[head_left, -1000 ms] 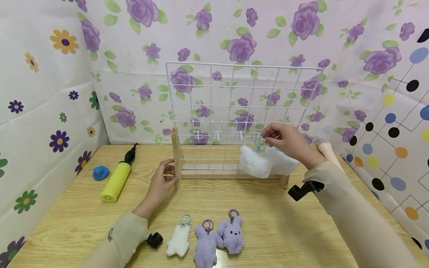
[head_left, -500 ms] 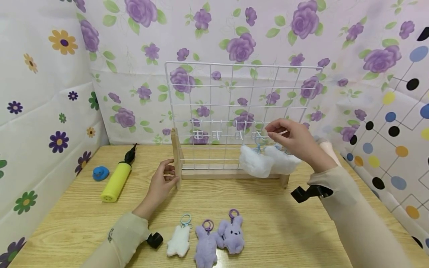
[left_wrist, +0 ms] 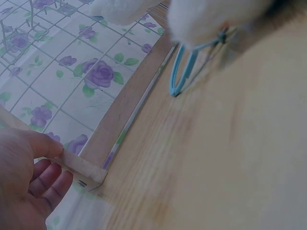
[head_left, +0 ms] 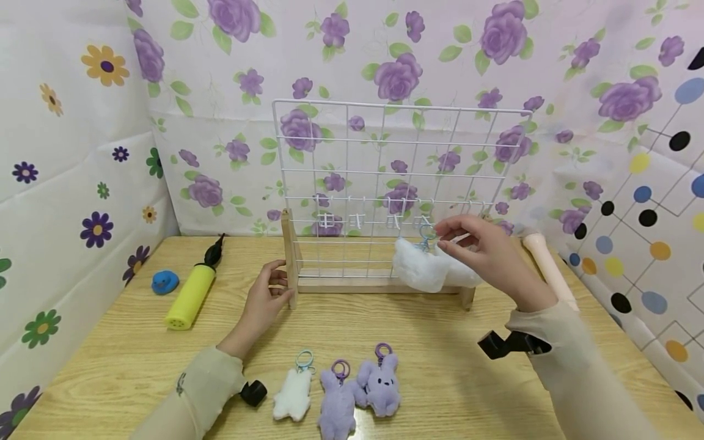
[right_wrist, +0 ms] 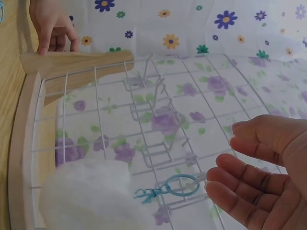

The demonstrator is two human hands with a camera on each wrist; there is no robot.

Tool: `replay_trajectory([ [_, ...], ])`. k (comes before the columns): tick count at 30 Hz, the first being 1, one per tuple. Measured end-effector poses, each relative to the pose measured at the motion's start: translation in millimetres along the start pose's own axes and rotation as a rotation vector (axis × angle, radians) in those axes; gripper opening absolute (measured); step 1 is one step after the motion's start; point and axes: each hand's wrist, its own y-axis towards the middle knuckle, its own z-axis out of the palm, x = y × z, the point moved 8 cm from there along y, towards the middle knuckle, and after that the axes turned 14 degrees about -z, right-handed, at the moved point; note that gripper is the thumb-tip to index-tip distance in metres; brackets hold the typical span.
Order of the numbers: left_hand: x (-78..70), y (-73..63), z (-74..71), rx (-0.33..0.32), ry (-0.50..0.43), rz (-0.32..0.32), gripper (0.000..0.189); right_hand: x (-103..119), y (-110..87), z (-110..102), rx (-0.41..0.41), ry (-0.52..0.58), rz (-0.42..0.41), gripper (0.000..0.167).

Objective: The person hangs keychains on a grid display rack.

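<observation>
My left hand (head_left: 266, 293) grips the left wooden upright (head_left: 289, 244) of a white wire grid rack (head_left: 363, 278), thumb in front and fingers behind. A white fluffy plush keychain (head_left: 419, 267) hangs by its light blue ring (right_wrist: 183, 185) from a white wire hook at the rack's right. My right hand (head_left: 475, 247) hovers just right of that ring, fingers loosely bent with nothing between them. In the right wrist view its fingertips are close to the ring. Behind this hand hangs a second white plush keychain (head_left: 462, 275), partly hidden by it.
More white hooks (head_left: 326, 221) line the grid to the left. In front lie a white plush keychain (head_left: 293, 394) and two purple rabbit ones (head_left: 337, 406). A yellow hand pump (head_left: 190, 297) and blue rubber duck (head_left: 165, 282) lie left; a pale pink stick (head_left: 544, 263) lies right.
My right hand has let go of the blue ring, drawn off to the right and then dropped slightly in front of the white plushes. The left hand stays on the upright.
</observation>
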Motion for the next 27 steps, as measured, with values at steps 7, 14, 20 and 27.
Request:
replay_trajectory([
  [7,0.0,-1.4,0.1,0.006,-0.003,-0.006,0.060,10,-13.0,13,-0.035,0.033,-0.079,0.021],
  [14,-0.5,-2.2,-0.4,0.007,-0.009,-0.007,0.060,21,-23.3,34,-0.005,0.105,-0.116,0.021],
  [20,0.4,-1.8,0.0,0.010,-0.005,-0.014,0.060,21,-32.8,54,0.032,0.164,-0.120,0.021],
  [27,0.6,-1.2,0.4,0.012,-0.004,-0.009,0.060,6,-46.2,83,0.107,0.222,-0.041,0.018],
])
